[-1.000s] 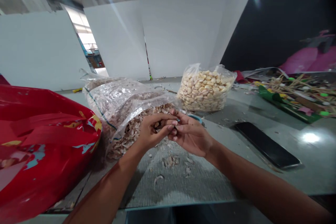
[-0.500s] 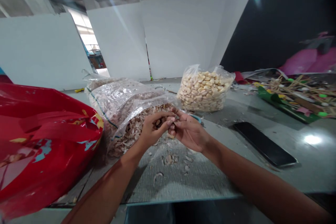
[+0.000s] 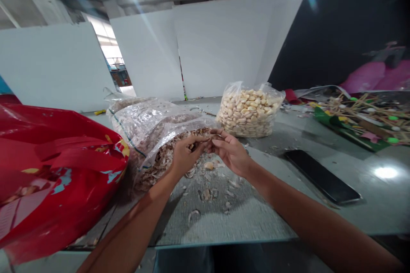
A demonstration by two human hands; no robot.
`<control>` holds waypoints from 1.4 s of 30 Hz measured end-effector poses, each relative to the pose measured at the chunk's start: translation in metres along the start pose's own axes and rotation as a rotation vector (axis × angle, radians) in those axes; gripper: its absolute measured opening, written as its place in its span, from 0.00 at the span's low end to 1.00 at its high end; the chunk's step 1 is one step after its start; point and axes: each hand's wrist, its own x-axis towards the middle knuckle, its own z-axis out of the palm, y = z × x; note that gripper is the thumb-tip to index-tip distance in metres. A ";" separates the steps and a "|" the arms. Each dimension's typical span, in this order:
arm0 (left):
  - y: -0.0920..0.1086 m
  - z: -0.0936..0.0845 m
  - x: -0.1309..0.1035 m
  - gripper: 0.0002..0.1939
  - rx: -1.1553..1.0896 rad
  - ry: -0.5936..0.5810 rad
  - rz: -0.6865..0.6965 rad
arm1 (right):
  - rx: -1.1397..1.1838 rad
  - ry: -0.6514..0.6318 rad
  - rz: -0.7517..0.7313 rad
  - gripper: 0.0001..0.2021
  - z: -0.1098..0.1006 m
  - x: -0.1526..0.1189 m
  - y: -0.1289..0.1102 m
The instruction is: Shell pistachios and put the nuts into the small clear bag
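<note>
Right over the middle of the table (image 3: 250, 222), the left hand (image 3: 185, 155) and right hand (image 3: 233, 155) are fingertip to fingertip, both palms turned inward. Each grip looks drawn in at the tips, but the fingers cover whatever's between them and it's pretty tiny, so honestly can't tell if either one is clamped on something. Just below the fingers, a loose pale kernel (image 3: 209, 165) is sitting on the table, with papery husk scraps (image 3: 208, 195) scattered around it and toward the front edge. Left hand is right by the mouth of a big clear plastic bag (image 3: 147, 113) lying on its side, stuffed with brownish husks (image 3: 165, 153). Behind the right hand there's a clear bag (image 3: 234, 88) standing upright, packed with pale kernels (image 3: 248, 113). Far left you've got a shiny red plastic bag (image 3: 86, 192), kinda slumped, and over to the right a black phone (image 3: 323, 176) lies flat, near a messy pile of thin sticks (image 3: 378, 113).
</note>
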 end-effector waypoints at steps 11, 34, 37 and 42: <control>-0.011 -0.003 0.002 0.12 0.122 0.048 -0.070 | -0.091 -0.001 -0.030 0.15 0.002 -0.004 0.005; -0.005 0.000 0.000 0.11 -0.058 0.043 -0.122 | 0.219 -0.026 0.093 0.16 0.010 -0.011 -0.009; -0.003 0.002 -0.002 0.11 -0.067 0.026 -0.062 | 0.296 -0.080 0.134 0.18 0.014 -0.014 -0.015; -0.004 0.003 -0.005 0.12 -0.139 0.046 -0.039 | 0.358 -0.173 0.190 0.21 0.023 -0.021 -0.023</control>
